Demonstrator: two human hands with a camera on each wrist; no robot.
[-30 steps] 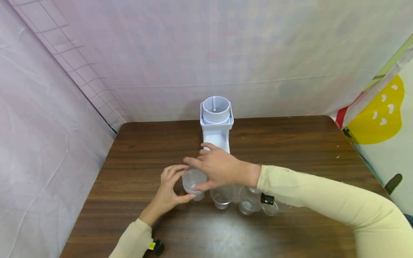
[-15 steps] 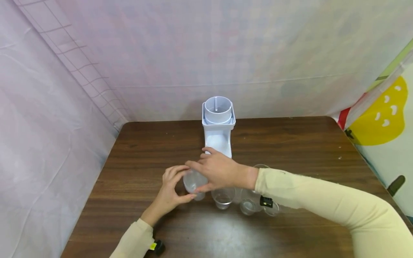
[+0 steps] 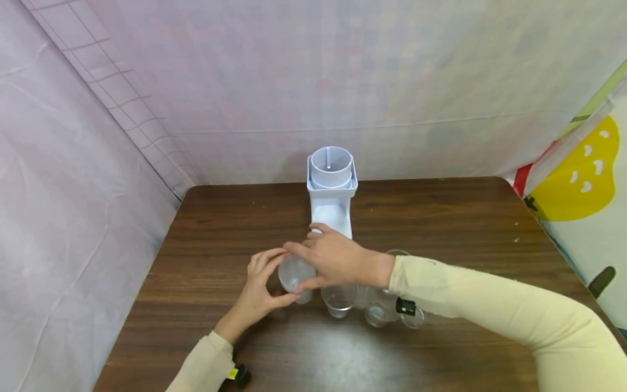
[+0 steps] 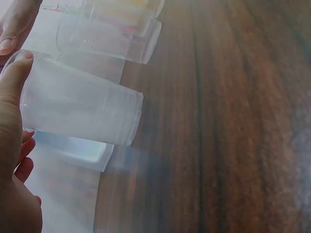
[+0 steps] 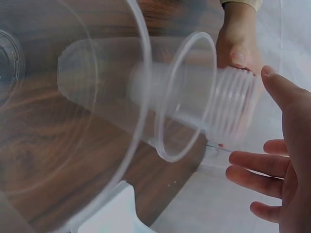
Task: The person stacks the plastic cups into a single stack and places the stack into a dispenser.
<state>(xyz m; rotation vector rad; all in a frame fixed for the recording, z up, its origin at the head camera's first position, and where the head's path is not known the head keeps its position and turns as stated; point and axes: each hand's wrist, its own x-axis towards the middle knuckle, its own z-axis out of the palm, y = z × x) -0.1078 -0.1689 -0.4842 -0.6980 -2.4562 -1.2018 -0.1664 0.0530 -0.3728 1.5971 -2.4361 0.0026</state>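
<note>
A stack of clear plastic cups [image 3: 295, 272] stands near the middle of the table, several rims close together in the right wrist view. My left hand [image 3: 256, 287] grips it from the left, its thumb [image 4: 18, 68] along the rim and other fingers behind. Over the cups' mouth from the right comes my right hand [image 3: 333, 260], thumb and fingers spread about the rim. In the right wrist view its fingers [image 5: 260, 167] are fairly straight, right by the rims. Beside the stack stands another clear cup [image 3: 339, 299], partly behind the right hand.
More clear cups [image 3: 377, 314] stand under the right forearm, partly hidden by the sleeve. Beyond the hands is a pale plastic stand [image 3: 330, 212] with a round tube [image 3: 331, 169] on top. A cloth wall [image 3: 245, 147] runs behind the table [image 3: 235, 212].
The head view has shifted slightly. My right hand has barely moved about the rim, and my left hand keeps its grip on the cups.
</note>
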